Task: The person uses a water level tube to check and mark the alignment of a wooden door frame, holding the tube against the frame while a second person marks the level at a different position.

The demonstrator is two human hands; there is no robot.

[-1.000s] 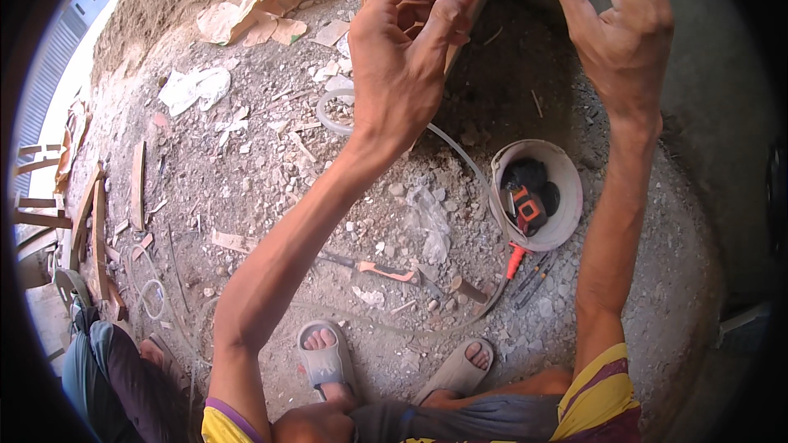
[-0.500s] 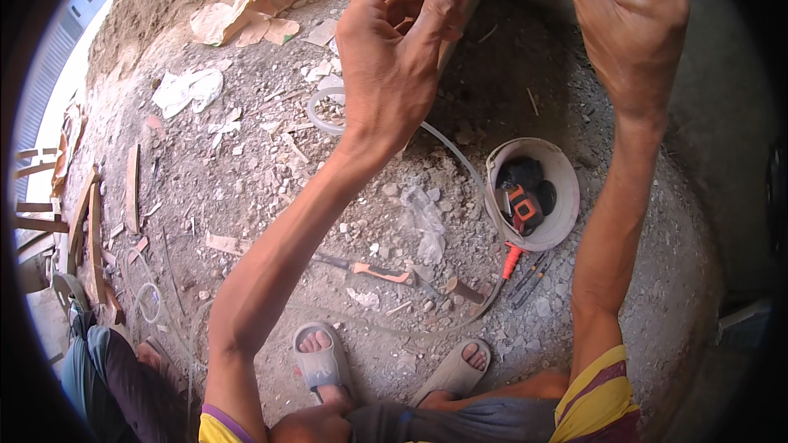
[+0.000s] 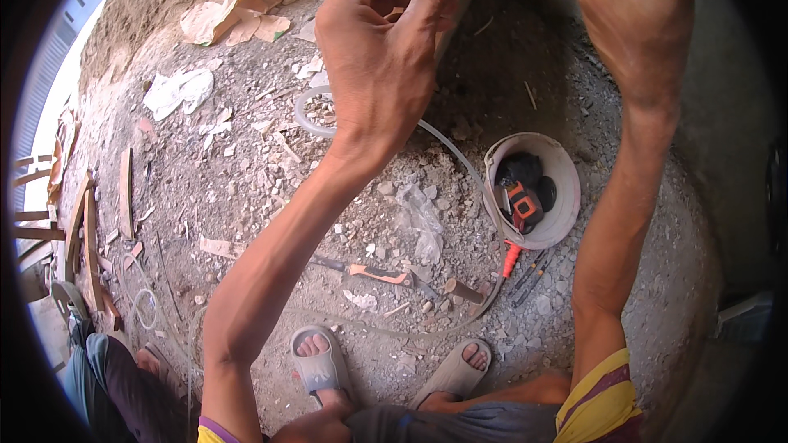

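Note:
My left hand (image 3: 382, 57) is raised at the top of the view, its thumb and fingers pinched round the end of a clear plastic hose (image 3: 455, 148). Past my wrist the hose makes a loop, then runs down beside a pale bucket (image 3: 565, 205). Just beyond my left fingers stands a brown board-like edge (image 3: 461, 20). My right hand (image 3: 636, 29) is held up at the top right with its fingers curled in. Its thumb and fingertips run out of the top edge, so whatever they hold is hidden.
An orange and black tape measure (image 3: 524, 203) lies in the bucket. Near my sandals are a long tool with an orange and black handle (image 3: 377, 273) and a red-orange handle (image 3: 512, 258). Wood strips (image 3: 90, 246) and another person's legs (image 3: 123, 377) are at left. Rubble covers the ground.
Both hands have risen slightly in view, and the left has shifted a little leftward. More of the hose end and the right fingertips is now cut off by the top edge.

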